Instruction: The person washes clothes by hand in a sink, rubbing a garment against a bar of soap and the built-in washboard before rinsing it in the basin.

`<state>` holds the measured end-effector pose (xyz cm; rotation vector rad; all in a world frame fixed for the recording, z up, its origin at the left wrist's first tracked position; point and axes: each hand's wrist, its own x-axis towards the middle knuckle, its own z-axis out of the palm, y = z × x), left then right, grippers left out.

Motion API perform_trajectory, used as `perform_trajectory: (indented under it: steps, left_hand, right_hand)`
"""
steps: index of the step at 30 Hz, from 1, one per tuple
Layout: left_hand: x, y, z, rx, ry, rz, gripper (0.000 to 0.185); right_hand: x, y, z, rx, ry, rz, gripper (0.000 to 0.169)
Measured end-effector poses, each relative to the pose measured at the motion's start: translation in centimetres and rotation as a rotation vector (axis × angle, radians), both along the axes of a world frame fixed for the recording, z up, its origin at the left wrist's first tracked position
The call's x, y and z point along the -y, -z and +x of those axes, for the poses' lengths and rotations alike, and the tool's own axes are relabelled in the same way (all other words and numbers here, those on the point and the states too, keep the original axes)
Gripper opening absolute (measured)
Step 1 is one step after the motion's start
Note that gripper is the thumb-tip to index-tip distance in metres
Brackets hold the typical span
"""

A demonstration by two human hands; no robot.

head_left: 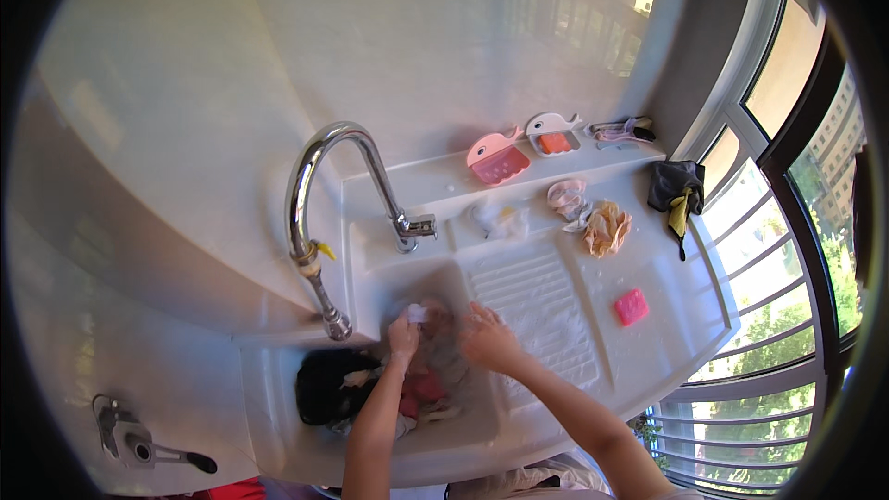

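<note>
My left hand [403, 335] is over the sink basin with its fingers closed on a small pale wet cloth [417, 313]. Over the basin's right edge, beside the ribbed washboard [535, 305], is my right hand [489, 340], fingers apart and nothing visible in it. Wet laundry fills the basin below: a black garment [333, 386] on the left and a red cloth [422, 389] between my arms, with murky water around them. A pink bar of soap [631, 307] lies on the ledge to the right of the washboard.
A chrome gooseneck faucet [298, 201] arches at the basin's back left. Behind the washboard are crumpled cloths [607, 229] and a clear plastic bag. Pink [499, 163] and white [552, 137] whale-shaped soap dishes stand on the back ledge. A black cloth [675, 186] hangs at the right corner, near the window.
</note>
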<state>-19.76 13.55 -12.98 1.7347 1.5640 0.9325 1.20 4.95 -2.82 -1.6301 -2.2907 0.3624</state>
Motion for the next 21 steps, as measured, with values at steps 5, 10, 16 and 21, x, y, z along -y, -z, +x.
perform_trajectory:
  steps: [5,10,16,21]
  left_hand:
    - [3.1,-12.9,0.2,0.1,0.183,0.081,0.022]
    - [4.5,-21.1,-0.9,0.071,0.297,0.326,0.029]
    - [6.5,-16.9,-3.5,-0.538,0.011,0.104,0.02]
    - [4.1,-7.6,-0.9,-0.022,-0.03,0.093,0.047]
  right_hand:
    - [-1.9,-2.0,-1.0,-0.143,0.086,-0.008,0.035]
    - [-7.1,-5.1,-2.5,-0.269,-0.056,-0.136,0.032]
    - [-10.2,-3.8,-2.9,-0.465,0.349,-0.313,0.03]
    - [-10.8,8.7,-7.4,-0.688,0.519,-0.413,0.042]
